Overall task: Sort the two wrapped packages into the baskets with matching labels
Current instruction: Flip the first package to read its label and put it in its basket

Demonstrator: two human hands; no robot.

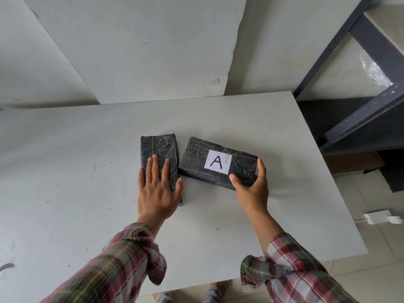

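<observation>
Two packages wrapped in black plastic lie side by side on the grey table (pixel 87 171). The left package (pixel 158 149) shows no label on its top face; my left hand (pixel 156 189) rests flat on it with fingers spread over its near half. The right package (pixel 203 158) carries a white label with the letter A (pixel 217 161). My right hand (pixel 253 184) clasps its near right corner, thumb on the front side and fingers around the right end. No baskets are in view.
A dark metal shelving frame (pixel 358 101) stands at the right, beyond the table's right edge. A white power adapter (pixel 380 218) lies on the tiled floor. Grey panels lean against the wall behind the table.
</observation>
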